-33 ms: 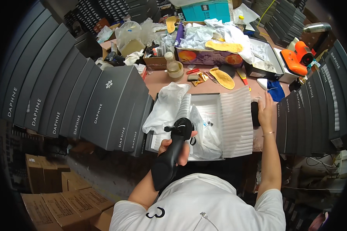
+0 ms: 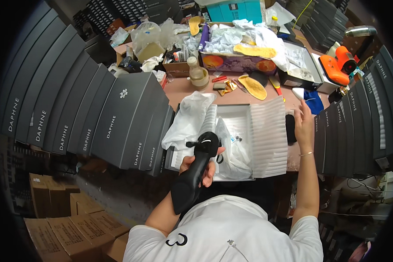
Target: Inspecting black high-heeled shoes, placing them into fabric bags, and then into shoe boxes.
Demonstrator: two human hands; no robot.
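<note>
My left hand (image 2: 209,173) is wrapped around a black strappy shoe (image 2: 188,185), its toe pointing toward me and its heel end over the box. Below it is an open shoe box (image 2: 233,179) holding a clear bag (image 2: 238,159) and small items. White wrapping (image 2: 190,118) hangs over the box's left side, and ribbed foam sheet (image 2: 268,139) spreads over its right. My right hand (image 2: 305,126) reaches forward, fingers extended, fingertips at a small white piece (image 2: 298,92) beside a blue cloth (image 2: 313,103). Whether they touch it I cannot tell. A dark object (image 2: 290,129) lies beside that hand.
Dark grey shoe boxes stand in rows at left (image 2: 131,118) and right (image 2: 351,118). Behind are yellow insoles (image 2: 253,87), a glue bottle (image 2: 198,76), a carton (image 2: 238,64) heaped with paper, and an orange tool (image 2: 335,72). Brown cartons (image 2: 59,236) sit at lower left.
My right hand has shifted slightly forward, toward the white piece, and its fingers are less spread. My left hand still grips the shoe in nearly the same place.
</note>
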